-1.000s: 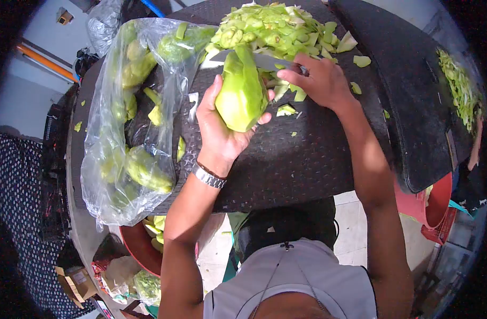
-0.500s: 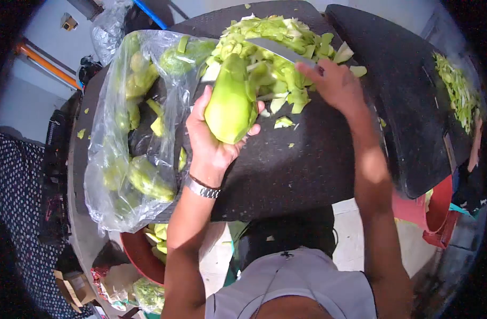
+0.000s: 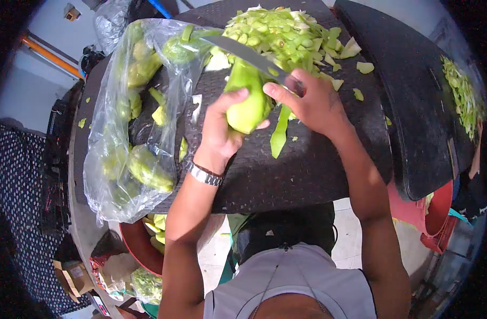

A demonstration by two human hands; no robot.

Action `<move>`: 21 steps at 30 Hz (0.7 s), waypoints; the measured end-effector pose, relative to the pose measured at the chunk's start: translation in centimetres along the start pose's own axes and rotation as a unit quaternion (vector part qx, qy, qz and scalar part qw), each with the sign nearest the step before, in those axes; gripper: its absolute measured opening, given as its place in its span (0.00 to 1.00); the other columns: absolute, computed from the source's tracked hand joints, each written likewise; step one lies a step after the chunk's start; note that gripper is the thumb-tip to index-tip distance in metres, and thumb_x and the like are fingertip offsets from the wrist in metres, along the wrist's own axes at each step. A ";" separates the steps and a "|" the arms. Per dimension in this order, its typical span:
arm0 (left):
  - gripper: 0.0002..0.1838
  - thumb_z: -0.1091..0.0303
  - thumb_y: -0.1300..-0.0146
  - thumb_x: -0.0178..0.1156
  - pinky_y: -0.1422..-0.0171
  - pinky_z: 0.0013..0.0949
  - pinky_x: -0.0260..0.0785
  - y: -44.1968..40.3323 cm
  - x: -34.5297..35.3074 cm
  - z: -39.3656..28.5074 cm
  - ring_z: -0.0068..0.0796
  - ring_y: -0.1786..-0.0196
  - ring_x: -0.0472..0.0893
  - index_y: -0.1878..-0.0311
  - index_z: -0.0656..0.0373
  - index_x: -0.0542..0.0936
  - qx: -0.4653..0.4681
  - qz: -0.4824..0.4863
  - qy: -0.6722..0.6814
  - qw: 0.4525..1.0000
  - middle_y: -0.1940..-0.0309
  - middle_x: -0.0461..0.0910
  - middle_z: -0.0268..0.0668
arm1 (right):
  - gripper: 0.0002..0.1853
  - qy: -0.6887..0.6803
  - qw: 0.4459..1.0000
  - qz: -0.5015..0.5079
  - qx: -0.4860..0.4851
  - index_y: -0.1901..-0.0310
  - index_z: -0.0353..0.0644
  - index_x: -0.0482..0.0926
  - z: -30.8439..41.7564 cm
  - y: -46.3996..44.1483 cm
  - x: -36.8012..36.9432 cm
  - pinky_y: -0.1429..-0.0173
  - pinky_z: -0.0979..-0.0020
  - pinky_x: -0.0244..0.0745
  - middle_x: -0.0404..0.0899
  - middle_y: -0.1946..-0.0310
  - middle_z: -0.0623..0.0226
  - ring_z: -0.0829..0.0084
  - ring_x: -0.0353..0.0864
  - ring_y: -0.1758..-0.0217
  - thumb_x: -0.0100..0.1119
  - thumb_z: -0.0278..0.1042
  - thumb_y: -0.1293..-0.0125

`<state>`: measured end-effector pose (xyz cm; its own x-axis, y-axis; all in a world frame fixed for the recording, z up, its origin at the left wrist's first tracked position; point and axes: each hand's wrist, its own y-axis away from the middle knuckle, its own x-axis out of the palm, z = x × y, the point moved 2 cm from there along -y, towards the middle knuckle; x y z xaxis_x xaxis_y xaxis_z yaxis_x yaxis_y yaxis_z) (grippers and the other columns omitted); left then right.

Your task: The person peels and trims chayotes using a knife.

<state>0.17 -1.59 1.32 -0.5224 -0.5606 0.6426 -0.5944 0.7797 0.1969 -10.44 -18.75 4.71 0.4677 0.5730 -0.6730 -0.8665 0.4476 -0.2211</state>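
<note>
My left hand is wrapped round a pale green, peeled-looking papaya, its rounded end toward me. In my right hand is a knife, the broad blade pointing up and left across the far part of the papaya. My right thumb reaches close to the fruit's side. A strip of green peel hangs below the blade at the papaya's right. Behind them lies a big heap of green peelings on the dark table.
At left, a clear plastic bag holds several green papayas. Below it stands a red tub with pale green pieces. On the right are a second dark table, another pile of shreds and a red bucket.
My right hand with the knife has come left and down toward the papaya. The papaya has shifted slightly right, and a strip of peel now hangs beside it.
</note>
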 end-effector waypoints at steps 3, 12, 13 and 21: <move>0.27 0.64 0.36 0.67 0.56 0.45 0.86 0.2 0.7 0.4 0.40 0.49 0.86 0.36 0.62 0.75 0.001 0.007 -0.038 0.999 0.50 0.83 0.43 | 0.36 0.063 0.997 0.037 -0.027 0.68 0.39 0.80 -0.6 -0.3 -1.2 0.59 0.54 0.80 0.84 0.74 0.54 0.52 0.87 0.68 0.66 0.74 0.39; 0.29 0.56 0.30 0.62 0.46 0.52 0.83 -0.5 0.2 1.1 0.42 0.48 0.86 0.32 0.63 0.73 0.008 0.019 -0.020 1.000 0.46 0.84 0.44 | 0.41 0.074 0.991 -0.030 0.105 0.60 0.36 0.85 -4.0 -1.7 -3.4 0.51 0.52 0.79 0.85 0.68 0.49 0.48 0.88 0.60 0.55 0.78 0.34; 0.28 0.54 0.28 0.60 0.45 0.52 0.83 -0.8 0.1 1.2 0.42 0.47 0.86 0.32 0.63 0.73 0.019 0.001 0.002 1.000 0.46 0.84 0.44 | 0.40 0.056 0.994 -0.022 0.090 0.60 0.36 0.85 -3.8 -1.5 -3.0 0.52 0.53 0.79 0.85 0.68 0.49 0.49 0.88 0.61 0.56 0.77 0.33; 0.26 0.48 0.24 0.54 0.34 0.50 0.75 -0.8 -0.9 -0.4 0.45 0.43 0.84 0.36 0.59 0.76 0.034 -0.040 0.172 0.984 0.43 0.83 0.45 | 0.20 0.008 0.990 0.053 -0.129 0.65 0.41 0.78 1.0 1.6 0.8 0.65 0.66 0.77 0.80 0.77 0.65 0.69 0.83 0.74 0.74 0.49 0.36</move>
<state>1.35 -1.60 0.94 -0.2410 -0.4820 0.8424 -0.6713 0.7097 0.2140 -11.28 -16.87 4.51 0.3712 0.5952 -0.7128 -0.9271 0.1944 -0.3205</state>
